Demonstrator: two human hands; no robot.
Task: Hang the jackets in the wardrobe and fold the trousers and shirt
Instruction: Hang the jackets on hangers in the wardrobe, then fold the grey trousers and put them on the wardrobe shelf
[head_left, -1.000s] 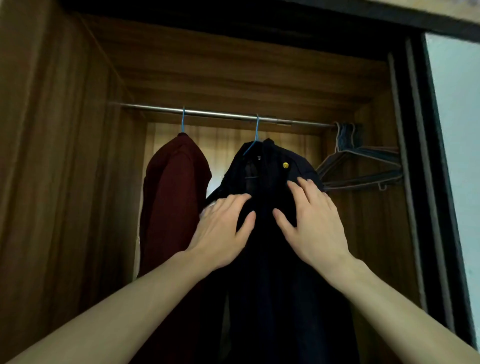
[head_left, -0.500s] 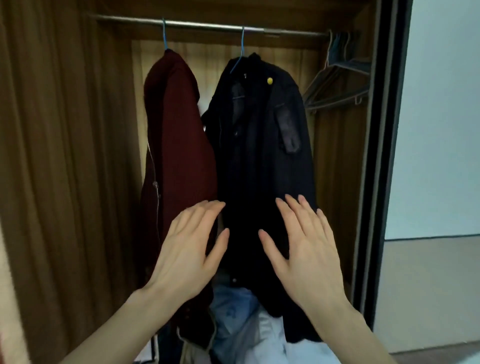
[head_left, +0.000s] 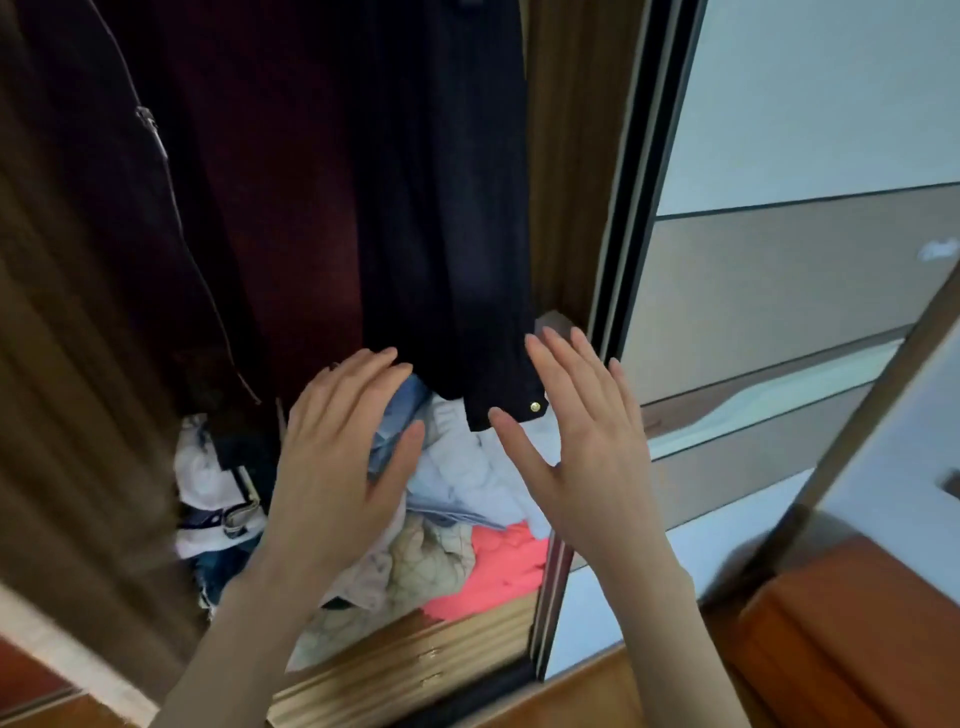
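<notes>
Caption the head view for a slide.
Both open hands, left and right, hover below the hung navy jacket.

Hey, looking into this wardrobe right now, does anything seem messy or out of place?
Yes. Under the hanging dark navy jacket and maroon jacket, a heap of crumpled clothes lies unfolded on the wardrobe floor, a coral piece spilling towards the front edge. Both hands, left and right, are open and hold nothing.

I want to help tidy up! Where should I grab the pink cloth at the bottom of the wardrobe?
Pinch the pink cloth at its front edge, coming from the open front. That part lies bare; pale clothes seem to cover its back.
</notes>
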